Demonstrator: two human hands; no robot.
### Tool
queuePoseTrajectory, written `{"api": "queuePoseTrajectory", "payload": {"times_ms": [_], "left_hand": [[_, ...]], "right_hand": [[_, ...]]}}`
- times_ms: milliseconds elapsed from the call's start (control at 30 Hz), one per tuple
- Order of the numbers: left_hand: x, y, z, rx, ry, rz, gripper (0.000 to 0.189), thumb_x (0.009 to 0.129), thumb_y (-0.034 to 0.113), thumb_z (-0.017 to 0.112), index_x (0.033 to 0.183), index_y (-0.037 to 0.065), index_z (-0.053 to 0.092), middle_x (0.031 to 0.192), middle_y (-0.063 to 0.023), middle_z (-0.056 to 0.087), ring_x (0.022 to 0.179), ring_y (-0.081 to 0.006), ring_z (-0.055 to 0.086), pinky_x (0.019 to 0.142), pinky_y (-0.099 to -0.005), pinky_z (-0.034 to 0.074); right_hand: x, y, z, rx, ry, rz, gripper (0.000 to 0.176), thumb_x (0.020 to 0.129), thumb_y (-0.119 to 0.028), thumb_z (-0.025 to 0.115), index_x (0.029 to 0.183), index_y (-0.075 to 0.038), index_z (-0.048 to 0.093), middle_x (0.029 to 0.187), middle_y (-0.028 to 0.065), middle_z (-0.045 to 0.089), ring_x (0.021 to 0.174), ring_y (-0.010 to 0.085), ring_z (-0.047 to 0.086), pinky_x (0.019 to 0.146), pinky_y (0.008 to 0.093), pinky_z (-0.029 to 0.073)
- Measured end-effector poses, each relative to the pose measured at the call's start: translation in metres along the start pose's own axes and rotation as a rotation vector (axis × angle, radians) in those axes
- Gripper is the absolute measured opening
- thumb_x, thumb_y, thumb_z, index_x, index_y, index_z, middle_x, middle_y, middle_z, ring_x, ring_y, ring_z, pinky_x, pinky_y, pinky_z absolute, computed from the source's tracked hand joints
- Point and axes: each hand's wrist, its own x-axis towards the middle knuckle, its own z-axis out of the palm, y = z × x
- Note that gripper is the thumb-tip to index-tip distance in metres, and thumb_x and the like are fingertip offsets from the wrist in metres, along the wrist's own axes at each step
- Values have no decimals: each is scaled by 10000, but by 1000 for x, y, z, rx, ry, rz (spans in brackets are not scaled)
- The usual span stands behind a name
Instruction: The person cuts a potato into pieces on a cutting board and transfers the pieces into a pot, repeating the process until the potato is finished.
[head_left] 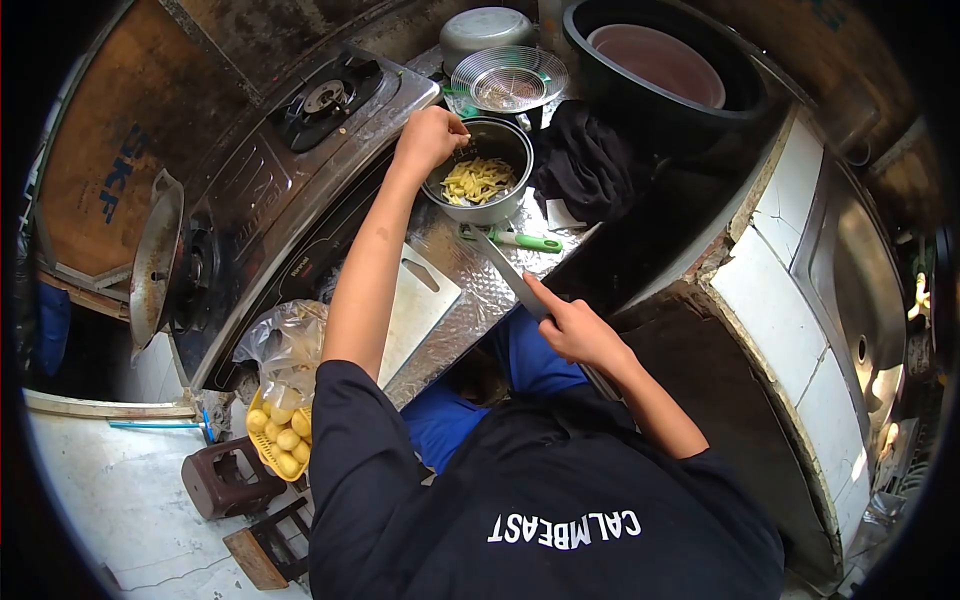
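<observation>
My left hand [430, 138] is over the left rim of a round metal pot [490, 213], its fingers pinched together. What they hold is too small to name. Pale yellow cut strips [478, 182], like potato, lie inside the pot. My right hand [580, 333] grips a knife [508, 277], index finger along the blade's spine, its tip pointing toward the pot. Near that tip lies a green-handled tool [535, 242], perhaps a peeler. A white cutting board [425, 290] rests on the foil-like surface [500, 305], below my left forearm.
A gas stove [290, 160] runs along the left, with a pan [158, 265] standing on edge. Behind the pot are a wire strainer [508, 80], a black tub [660, 125] and dark cloth [585, 165]. Potatoes in a yellow basket [275, 465] sit lower left; a tiled counter [770, 280] stands right.
</observation>
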Motion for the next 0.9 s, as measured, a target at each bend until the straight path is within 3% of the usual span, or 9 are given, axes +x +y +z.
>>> {"api": "queuePoseTrajectory", "payload": {"times_ms": [100, 400, 667, 900], "left_hand": [[2, 0, 0, 50, 50, 49, 200, 828, 164, 765, 996, 61, 793, 841, -154, 758, 731, -245, 736, 740, -365, 563], [7, -5, 7, -19, 91, 23, 219, 853, 180, 746, 1013, 31, 748, 913, -168, 751, 864, -307, 732, 791, -395, 555], [10, 2, 9, -51, 60, 65, 167, 789, 61, 783, 938, -3, 745, 794, -139, 744, 712, -206, 727, 648, -348, 551], [12, -1, 12, -63, 113, 169, 224, 791, 93, 792, 996, 5, 764, 770, -158, 734, 715, -220, 727, 664, -344, 554]], "right_hand": [[-2, -5, -1, 26, -2, 4, 734, 877, -98, 492, 1580, -187, 304, 601, 278, 602, 523, 403, 633, 630, 475, 544], [-6, -12, -1, 17, -22, 42, 729, 875, -92, 482, 1577, -174, 308, 602, 273, 608, 519, 389, 638, 631, 469, 551], [-7, -6, 1, -5, -4, 41, 738, 874, -103, 493, 1581, -195, 300, 650, 304, 611, 577, 434, 642, 665, 495, 534], [-8, -4, 0, -3, -6, 50, 735, 878, -107, 498, 1580, -199, 301, 653, 306, 610, 589, 443, 641, 666, 498, 529]]}}
